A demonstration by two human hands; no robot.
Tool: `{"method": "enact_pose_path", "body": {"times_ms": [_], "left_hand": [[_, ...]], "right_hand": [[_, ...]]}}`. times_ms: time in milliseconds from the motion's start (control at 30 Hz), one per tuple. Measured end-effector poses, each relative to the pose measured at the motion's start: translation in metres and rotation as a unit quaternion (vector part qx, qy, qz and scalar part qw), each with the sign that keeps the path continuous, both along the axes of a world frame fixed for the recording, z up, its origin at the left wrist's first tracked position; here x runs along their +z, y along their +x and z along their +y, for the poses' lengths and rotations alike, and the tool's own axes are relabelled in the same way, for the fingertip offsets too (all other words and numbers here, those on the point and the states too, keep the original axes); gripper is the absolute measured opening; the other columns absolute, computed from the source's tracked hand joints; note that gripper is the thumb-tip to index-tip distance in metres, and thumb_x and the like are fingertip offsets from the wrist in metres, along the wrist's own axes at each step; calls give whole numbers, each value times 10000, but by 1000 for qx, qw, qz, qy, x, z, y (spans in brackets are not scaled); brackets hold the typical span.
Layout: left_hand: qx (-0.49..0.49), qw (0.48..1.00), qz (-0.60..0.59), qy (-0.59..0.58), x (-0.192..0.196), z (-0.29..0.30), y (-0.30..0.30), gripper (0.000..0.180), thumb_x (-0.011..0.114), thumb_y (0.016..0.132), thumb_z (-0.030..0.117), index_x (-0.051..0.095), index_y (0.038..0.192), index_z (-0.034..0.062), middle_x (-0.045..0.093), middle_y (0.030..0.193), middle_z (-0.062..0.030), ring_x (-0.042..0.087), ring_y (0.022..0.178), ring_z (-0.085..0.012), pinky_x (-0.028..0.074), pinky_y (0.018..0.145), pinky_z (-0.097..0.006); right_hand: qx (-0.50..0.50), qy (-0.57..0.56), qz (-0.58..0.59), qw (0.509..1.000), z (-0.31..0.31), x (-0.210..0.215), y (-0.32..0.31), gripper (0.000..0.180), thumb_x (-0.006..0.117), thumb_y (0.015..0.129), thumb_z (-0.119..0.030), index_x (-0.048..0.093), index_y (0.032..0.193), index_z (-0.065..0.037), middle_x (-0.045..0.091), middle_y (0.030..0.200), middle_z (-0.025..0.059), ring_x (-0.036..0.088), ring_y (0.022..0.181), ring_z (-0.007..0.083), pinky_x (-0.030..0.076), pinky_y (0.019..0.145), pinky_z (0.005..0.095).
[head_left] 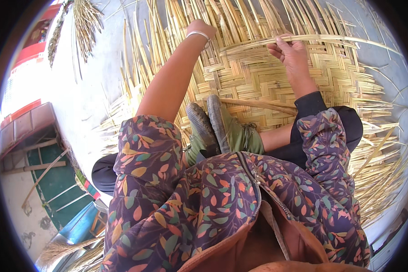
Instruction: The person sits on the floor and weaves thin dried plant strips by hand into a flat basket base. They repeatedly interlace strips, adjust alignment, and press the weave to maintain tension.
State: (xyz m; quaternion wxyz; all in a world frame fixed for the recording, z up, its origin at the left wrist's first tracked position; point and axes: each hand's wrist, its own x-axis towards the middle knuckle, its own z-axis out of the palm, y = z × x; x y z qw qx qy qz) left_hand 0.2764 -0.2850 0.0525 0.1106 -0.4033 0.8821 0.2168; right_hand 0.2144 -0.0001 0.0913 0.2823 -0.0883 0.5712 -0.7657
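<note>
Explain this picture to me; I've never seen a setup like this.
There is no machine here, only a person's two bare hands. The one picture comes from a wide fisheye camera worn on the head, looking down, so straight edges bend near the rim. Before the person lies a partly woven mat of pale, flat strips, with unwoven ends at its far side. The right hand holds a long strip in its fingers. The left hand is over the unwoven ends; what it grips, if anything, is hidden.
</note>
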Motion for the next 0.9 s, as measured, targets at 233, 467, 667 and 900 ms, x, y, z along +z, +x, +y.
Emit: {"method": "enact_pose_path", "body": {"times_ms": [233, 467, 667, 900], "left_hand": [[76, 970, 58, 222, 45, 27, 2, 334, 701, 738, 294, 651, 849, -17, 640, 788, -129, 624, 684, -185, 533, 624, -284], [221, 877, 263, 337, 47, 26, 45, 175, 688, 801, 144, 586, 867, 18, 584, 811, -45, 579, 685, -102, 564, 630, -233], [180, 865, 304, 356, 39, 21, 59, 172, 685, 819, 179, 573, 834, 49, 588, 778, -19, 587, 680, -95, 549, 633, -227], [139, 933, 291, 161, 18, 13, 56, 262, 682, 797, 205, 620, 967, 15, 657, 858, -77, 642, 755, -161, 530, 683, -265]], "right_hand": [[-69, 12, -16, 997, 6, -5, -3, 158, 553, 895, -69, 474, 999, 20, 564, 928, 127, 643, 769, 186, 556, 648, 251], [-61, 27, -20, 998, 3, -9, -2, 164, 561, 895, -81, 481, 989, 26, 577, 919, 131, 644, 789, 184, 557, 663, 248], [-30, 26, 30, 999, -2, -6, 6, 133, 573, 900, -106, 526, 984, -15, 592, 900, 91, 641, 805, 160, 552, 694, 239], [-16, 53, 32, 998, -11, -9, 16, 145, 557, 911, -117, 515, 993, -5, 601, 885, 92, 642, 798, 156, 553, 690, 236]]}}
